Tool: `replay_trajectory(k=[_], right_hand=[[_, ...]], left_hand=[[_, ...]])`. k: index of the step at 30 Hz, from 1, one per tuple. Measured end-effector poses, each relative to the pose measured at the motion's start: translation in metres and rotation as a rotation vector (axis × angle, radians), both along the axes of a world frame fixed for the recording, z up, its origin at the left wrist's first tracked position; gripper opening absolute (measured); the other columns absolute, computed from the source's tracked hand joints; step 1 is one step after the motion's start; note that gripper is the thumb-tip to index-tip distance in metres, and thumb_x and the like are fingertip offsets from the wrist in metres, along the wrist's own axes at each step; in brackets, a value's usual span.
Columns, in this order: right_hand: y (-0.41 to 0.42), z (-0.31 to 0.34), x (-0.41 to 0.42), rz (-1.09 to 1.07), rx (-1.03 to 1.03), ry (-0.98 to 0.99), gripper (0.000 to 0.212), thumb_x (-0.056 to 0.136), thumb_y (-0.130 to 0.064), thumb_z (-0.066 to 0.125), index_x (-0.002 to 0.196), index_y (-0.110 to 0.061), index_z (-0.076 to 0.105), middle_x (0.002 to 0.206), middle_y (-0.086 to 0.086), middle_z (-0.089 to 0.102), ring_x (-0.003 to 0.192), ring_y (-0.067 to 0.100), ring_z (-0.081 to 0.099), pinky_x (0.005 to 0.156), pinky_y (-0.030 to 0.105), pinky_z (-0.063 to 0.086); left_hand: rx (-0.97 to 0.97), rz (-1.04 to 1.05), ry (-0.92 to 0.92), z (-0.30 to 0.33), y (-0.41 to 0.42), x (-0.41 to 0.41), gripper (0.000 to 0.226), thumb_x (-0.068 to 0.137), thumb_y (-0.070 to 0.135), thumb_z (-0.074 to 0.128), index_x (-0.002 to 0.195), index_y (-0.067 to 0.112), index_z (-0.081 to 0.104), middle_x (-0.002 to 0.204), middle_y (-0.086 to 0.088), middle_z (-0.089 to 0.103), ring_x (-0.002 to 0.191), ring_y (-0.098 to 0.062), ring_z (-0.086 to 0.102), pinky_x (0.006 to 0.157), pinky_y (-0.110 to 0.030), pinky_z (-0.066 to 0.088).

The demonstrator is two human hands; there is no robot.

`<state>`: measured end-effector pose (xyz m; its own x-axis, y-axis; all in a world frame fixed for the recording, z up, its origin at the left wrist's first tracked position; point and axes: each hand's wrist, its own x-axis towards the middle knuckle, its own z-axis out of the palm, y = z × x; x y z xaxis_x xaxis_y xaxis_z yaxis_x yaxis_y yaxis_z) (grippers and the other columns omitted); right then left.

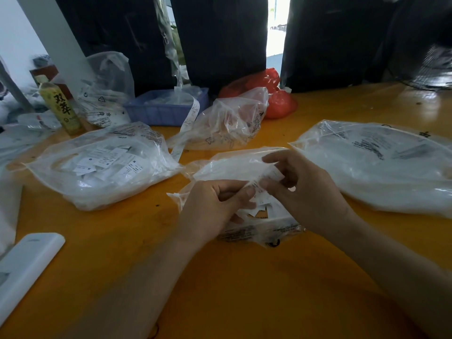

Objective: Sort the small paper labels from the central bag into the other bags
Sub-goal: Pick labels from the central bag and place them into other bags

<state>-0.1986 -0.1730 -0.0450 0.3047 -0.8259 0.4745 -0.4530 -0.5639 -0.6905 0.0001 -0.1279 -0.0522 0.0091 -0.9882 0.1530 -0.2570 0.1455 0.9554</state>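
While both hands met above the central bag, the left hand and right hand each pinched the same small paper label between thumb and fingertips. Bare orange table lay open toward the near edge. The left bag and right bag flanked the centre closely. Loose labels beneath the hands were partly hidden; their print was illegible.
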Motion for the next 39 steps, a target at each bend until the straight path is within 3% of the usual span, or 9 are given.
replay_trajectory(k=[3,7,12,18,21,25,30,39], right_hand=[[-0.002,0.002,0.001,-0.045,0.065,-0.170,0.014,0.093,-0.028,0.073,0.100,-0.036,0.064,0.086,-0.016,0.071,0.079,0.001,0.070,0.075,0.016,0.056],[0.003,-0.001,0.005,0.033,0.088,-0.082,0.013,0.093,-0.026,0.073,0.094,-0.038,0.068,0.079,-0.019,0.072,0.076,-0.001,0.070,0.073,0.015,0.056],[0.002,0.001,0.004,0.079,0.162,-0.107,0.007,0.093,-0.032,0.072,0.092,-0.039,0.073,0.079,-0.021,0.074,0.075,-0.003,0.070,0.070,0.009,0.053],[0.003,-0.001,0.003,0.130,0.235,-0.136,0.010,0.091,-0.033,0.073,0.094,-0.042,0.076,0.083,-0.016,0.077,0.077,0.004,0.074,0.076,0.024,0.062],[0.002,-0.003,0.004,0.108,0.223,-0.102,0.009,0.092,-0.031,0.073,0.098,-0.036,0.076,0.084,-0.017,0.076,0.076,0.002,0.074,0.076,0.025,0.062],[0.001,-0.003,0.004,0.000,0.200,-0.146,0.006,0.091,-0.030,0.075,0.095,-0.034,0.074,0.080,-0.020,0.075,0.071,0.000,0.072,0.071,0.023,0.061],[-0.006,0.002,-0.002,-0.115,0.210,-0.349,0.007,0.090,-0.023,0.077,0.092,-0.027,0.072,0.078,-0.013,0.076,0.069,0.006,0.074,0.064,0.015,0.057],[-0.004,-0.001,0.001,-0.016,0.286,-0.345,0.003,0.094,-0.020,0.072,0.095,-0.023,0.072,0.078,-0.008,0.077,0.070,0.008,0.073,0.065,0.015,0.055]], left_hand=[[0.049,0.035,0.105,0.001,-0.001,0.000,0.016,0.095,0.029,0.076,0.111,0.028,0.078,0.094,0.004,0.083,0.082,-0.015,0.081,0.051,-0.019,0.057],[0.075,0.058,0.163,0.001,0.000,0.000,0.015,0.089,0.029,0.080,0.105,0.032,0.080,0.095,0.004,0.083,0.064,-0.017,0.078,0.046,-0.020,0.055],[0.095,0.059,0.226,0.002,0.000,-0.001,0.022,0.082,0.033,0.081,0.103,0.025,0.082,0.095,-0.002,0.083,0.077,-0.021,0.080,0.043,-0.019,0.052],[0.124,0.066,0.255,0.001,0.000,-0.002,0.030,0.077,0.039,0.083,0.103,0.025,0.085,0.097,-0.002,0.083,0.084,-0.026,0.081,0.041,-0.019,0.051],[0.116,0.076,0.233,-0.001,-0.002,-0.001,0.032,0.075,0.043,0.083,0.104,0.030,0.085,0.100,0.001,0.083,0.081,-0.022,0.080,0.045,-0.020,0.054],[0.165,0.069,0.295,0.000,-0.004,0.001,0.042,0.072,0.051,0.087,0.110,0.034,0.082,0.101,0.008,0.082,0.085,-0.018,0.080,0.065,-0.030,0.064],[0.212,0.056,0.407,-0.002,-0.008,0.006,0.022,0.091,0.013,0.080,0.111,0.016,0.075,0.099,-0.015,0.081,0.087,-0.025,0.079,0.068,-0.028,0.062],[0.196,0.110,0.523,-0.006,-0.014,0.010,0.017,0.091,-0.002,0.075,0.106,0.007,0.074,0.095,-0.015,0.080,0.083,-0.024,0.079,0.066,-0.025,0.062]])
